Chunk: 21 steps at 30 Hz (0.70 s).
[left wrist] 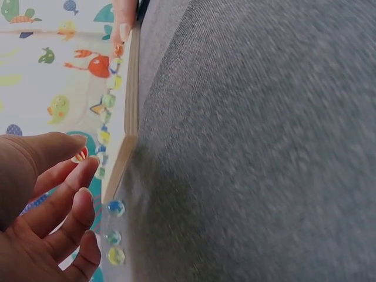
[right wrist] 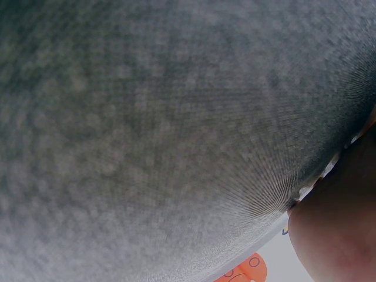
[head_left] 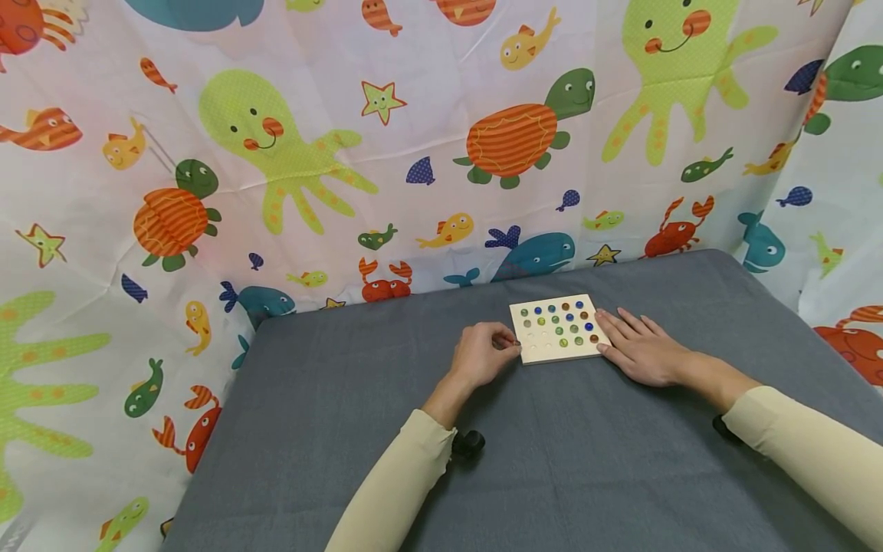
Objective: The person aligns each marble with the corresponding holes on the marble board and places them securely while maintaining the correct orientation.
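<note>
A pale wooden board [head_left: 557,357] with rows of round holes lies on the grey cloth. Glass marbles [head_left: 573,331] in blue, green, brown and yellow sit in most of its holes; several holes at the near left corner hold none. At the board's left edge, my left hand [head_left: 483,354] pinches a red-and-white striped marble [left wrist: 81,155] between thumb and fingertips. My right hand [head_left: 643,349] lies flat with straight fingers, touching the board's right edge. Three loose marbles [left wrist: 115,208] show past the board's corner in the left wrist view; from the head view I cannot see them.
Grey cloth [head_left: 331,429] covers the table under the board. Behind it hangs a white curtain [head_left: 414,207] printed with sea animals, which also runs down both sides. A dark wrist camera [head_left: 471,443] sticks out beside the left sleeve.
</note>
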Available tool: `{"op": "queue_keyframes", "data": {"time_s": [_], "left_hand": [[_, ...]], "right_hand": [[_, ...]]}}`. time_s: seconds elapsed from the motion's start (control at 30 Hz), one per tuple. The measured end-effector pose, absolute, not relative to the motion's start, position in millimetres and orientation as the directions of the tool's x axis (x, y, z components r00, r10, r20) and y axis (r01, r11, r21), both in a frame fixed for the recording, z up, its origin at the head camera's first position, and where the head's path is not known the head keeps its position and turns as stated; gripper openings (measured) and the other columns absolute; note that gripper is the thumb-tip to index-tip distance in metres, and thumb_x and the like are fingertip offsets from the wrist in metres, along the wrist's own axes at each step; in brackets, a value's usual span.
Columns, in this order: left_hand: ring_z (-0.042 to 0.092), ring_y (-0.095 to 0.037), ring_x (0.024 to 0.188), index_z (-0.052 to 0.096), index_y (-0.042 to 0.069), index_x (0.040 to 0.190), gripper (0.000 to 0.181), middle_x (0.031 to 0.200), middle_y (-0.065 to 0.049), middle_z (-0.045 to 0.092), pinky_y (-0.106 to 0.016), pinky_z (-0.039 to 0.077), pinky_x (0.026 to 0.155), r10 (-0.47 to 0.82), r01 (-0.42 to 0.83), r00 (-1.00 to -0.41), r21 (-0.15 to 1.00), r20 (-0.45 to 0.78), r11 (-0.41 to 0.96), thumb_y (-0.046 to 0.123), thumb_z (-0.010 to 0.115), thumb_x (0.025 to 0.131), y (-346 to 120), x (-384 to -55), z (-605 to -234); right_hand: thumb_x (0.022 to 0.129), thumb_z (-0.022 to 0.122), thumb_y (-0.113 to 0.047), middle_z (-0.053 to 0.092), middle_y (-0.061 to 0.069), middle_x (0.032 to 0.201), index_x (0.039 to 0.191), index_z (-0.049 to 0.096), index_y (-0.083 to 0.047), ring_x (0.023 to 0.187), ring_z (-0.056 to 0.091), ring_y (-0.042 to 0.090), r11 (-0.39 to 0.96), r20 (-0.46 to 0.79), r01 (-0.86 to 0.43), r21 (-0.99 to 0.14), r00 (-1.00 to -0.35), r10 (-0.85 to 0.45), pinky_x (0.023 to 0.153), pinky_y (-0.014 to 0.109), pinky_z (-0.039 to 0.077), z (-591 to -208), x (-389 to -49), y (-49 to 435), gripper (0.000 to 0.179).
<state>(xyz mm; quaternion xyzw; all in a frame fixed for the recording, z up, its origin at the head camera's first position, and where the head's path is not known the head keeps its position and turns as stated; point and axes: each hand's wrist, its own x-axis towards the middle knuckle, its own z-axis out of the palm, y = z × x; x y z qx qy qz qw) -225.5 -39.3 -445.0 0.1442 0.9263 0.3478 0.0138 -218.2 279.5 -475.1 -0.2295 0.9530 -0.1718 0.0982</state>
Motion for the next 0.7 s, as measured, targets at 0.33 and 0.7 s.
{"op": "queue_keyframes", "data": {"time_s": [0.33, 0.7], "left_hand": [[0.063, -0.007, 0.082, 0.078, 0.019, 0.098, 0.009, 0.085, 0.011, 0.072, -0.028, 0.048, 0.067, 0.267, 0.24, -0.962, 0.652, 0.06, 0.719, 0.026, 0.078, 0.092, -24.6, -231.5, -443.7], [0.063, -0.005, 0.083, 0.078, 0.02, 0.1, 0.01, 0.085, 0.012, 0.072, -0.03, 0.049, 0.071, 0.232, 0.212, -0.971, 0.65, 0.056, 0.73, 0.028, 0.078, 0.093, -8.5, -235.1, -440.7]], "right_hand": [[0.111, 0.035, -0.046, 0.016, 0.022, 0.168, 0.163, 0.017, -0.002, 0.152, 0.009, 0.05, 0.845, -0.124, -0.403, -0.351, -0.875, -0.469, 0.115, 0.07, 0.005, -467.9, -214.5, 275.8, 0.07], [0.11, 0.031, -0.053, 0.015, 0.018, 0.17, 0.163, 0.015, -0.005, 0.154, 0.008, 0.046, 0.839, -0.107, -0.404, -0.364, -0.877, -0.469, 0.117, 0.068, 0.004, -480.5, -219.6, 281.3, 0.074]]}}
